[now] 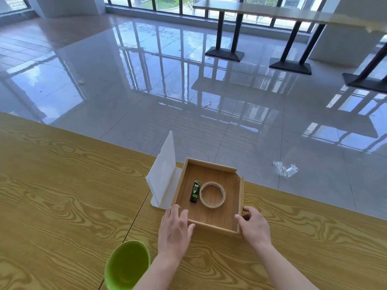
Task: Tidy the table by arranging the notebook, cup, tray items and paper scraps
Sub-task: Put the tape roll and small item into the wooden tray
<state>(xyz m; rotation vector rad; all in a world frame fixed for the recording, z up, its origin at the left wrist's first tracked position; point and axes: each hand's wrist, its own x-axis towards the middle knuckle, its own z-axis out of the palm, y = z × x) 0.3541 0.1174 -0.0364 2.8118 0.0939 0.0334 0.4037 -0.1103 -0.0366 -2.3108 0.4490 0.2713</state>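
Note:
A shallow wooden tray (211,165) rests near the far edge of the wooden table (62,195). Inside it lie a black-and-green lighter (195,191) and a roll of tape (212,194), side by side. My left hand (174,229) holds the tray's near left corner, fingers over the rim. My right hand (254,226) grips the near right corner. A green cup (126,265) stands at the table's near edge, just left of my left forearm. No notebook or paper scraps show on the table.
A white upright napkin or card holder (164,176) stands against the tray's left side. Beyond the table edge is a shiny tiled floor with a crumpled clear plastic wrapper (285,168). Other tables with black legs (228,28) stand far back right.

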